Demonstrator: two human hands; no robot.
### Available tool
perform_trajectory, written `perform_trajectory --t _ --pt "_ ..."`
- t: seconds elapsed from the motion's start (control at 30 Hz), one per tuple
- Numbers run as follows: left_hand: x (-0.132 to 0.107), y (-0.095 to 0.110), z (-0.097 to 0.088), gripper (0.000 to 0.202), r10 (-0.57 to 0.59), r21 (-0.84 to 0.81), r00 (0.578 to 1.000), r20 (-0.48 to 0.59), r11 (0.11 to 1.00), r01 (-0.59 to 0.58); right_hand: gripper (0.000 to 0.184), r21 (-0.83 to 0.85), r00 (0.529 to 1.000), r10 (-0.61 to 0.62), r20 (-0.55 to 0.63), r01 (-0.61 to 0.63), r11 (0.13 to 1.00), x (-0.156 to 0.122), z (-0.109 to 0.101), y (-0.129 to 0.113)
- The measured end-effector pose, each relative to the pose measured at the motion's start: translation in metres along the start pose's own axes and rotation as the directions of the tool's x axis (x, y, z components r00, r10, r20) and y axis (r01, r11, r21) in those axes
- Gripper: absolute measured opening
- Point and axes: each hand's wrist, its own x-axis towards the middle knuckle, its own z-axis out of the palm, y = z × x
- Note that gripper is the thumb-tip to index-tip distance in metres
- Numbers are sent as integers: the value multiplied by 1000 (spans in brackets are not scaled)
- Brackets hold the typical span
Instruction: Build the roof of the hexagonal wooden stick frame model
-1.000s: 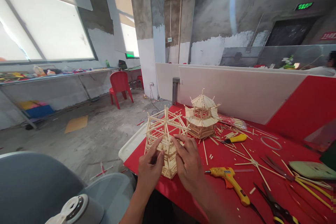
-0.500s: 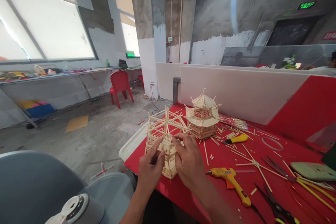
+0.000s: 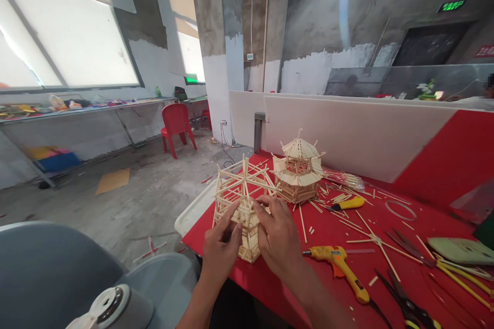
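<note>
Right in front of me, on the near left edge of the red table, stands an open stick model (image 3: 245, 175) shaped like a small pavilion, its roof only a frame of pale sticks. My left hand (image 3: 222, 239) is at its near left side, fingers bent and fingertips against the sticks. From the right, my right hand (image 3: 278, 231) presses thumb and fingers to the upper part of the same model. The hands hide part of its front. Just behind it on the right is a second stick pavilion (image 3: 299, 169) with filled-in roofs.
On the red table (image 3: 324, 288) lie a yellow glue gun (image 3: 337, 262), a yellow utility knife (image 3: 349, 203), black-handled pliers (image 3: 405, 300), scissors (image 3: 419, 252) and loose sticks. A white partition (image 3: 347, 128) closes the back. A grey chair (image 3: 162, 288) holding a white-lidded container (image 3: 119, 306) stands at left.
</note>
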Motion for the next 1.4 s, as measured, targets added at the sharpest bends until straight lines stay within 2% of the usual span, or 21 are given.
perform_trajectory --t 1.4 --pt "-1 1 2 54 -18 -47 1000 8 999 19 51 -25 1000 15 13 -15 1000 3 -2 -3"
